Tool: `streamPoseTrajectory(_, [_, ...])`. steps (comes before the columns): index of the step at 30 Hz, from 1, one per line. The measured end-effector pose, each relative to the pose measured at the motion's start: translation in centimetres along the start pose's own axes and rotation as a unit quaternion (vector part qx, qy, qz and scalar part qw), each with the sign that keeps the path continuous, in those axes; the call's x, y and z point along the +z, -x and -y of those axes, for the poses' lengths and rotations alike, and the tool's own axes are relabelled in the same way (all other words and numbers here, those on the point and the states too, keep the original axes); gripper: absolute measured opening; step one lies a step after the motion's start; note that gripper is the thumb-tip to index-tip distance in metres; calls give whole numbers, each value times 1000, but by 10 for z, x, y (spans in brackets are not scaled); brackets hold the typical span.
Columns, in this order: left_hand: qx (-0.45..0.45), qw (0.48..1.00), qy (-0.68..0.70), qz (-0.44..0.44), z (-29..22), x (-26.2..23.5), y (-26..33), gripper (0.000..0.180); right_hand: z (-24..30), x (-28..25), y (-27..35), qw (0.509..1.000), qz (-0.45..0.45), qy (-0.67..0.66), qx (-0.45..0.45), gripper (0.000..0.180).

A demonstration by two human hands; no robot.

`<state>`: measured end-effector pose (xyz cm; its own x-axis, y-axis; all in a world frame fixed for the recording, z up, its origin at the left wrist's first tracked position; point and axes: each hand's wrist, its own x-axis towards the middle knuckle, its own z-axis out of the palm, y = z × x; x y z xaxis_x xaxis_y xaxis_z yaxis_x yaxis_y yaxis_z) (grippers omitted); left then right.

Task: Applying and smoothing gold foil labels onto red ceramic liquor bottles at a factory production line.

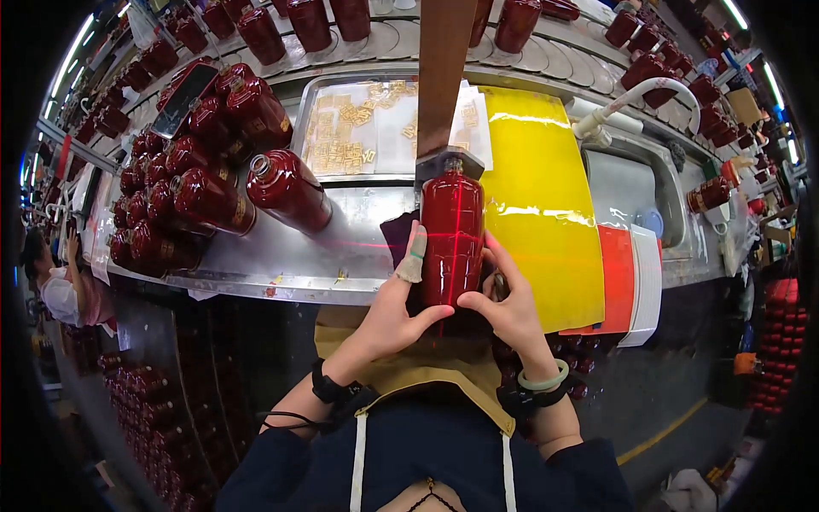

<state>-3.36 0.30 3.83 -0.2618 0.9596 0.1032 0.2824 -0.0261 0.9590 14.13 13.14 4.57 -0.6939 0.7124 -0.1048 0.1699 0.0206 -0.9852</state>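
Both hands (452, 311) clasp one red bottle (452, 235).

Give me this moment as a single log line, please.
left hand: grips red bottle | right hand: grips same bottle | bottle: upright under clamp | red laser cross on it

You've got a shallow steel tray (309, 111) of small gold labels at the back of the bench. Left of that tray, dark red glossy bottles (200, 183) lie clustered. Right of the tray, a bright yellow sheet (533, 188) is spread, then a steel sink (636, 183) with a white hose (636, 92) above.
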Motion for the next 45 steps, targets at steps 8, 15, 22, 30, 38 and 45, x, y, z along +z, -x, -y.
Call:
streamPoseTrajectory(8, [5,997,-62,-46,7,10,1,110,-4,-1,0,1000,-4,-12,3,97])
streamPoseTrajectory(15, [25,997,-62,-41,9,9,-1,109,5,2,0,1000,-7,-16,-26,88])
streamPoseTrajectory(22, [64,997,-48,21,-9,-24,-13,116,14,-41,-59,991,-87,67,-81,17])
streamPoseTrajectory(30, [-8,980,-41,-195,37,-66,-27,56,42,-26,-236,920,54,321,-220,18])
streamPoseTrajectory(38, [-62,961,-98,-251,46,-81,-31,56,-1,-4,-340,836,161,484,-200,44])
streamPoseTrajectory(45, [-70,957,-80,-270,42,-84,-34,54,-24,-8,-349,792,160,514,-288,34])
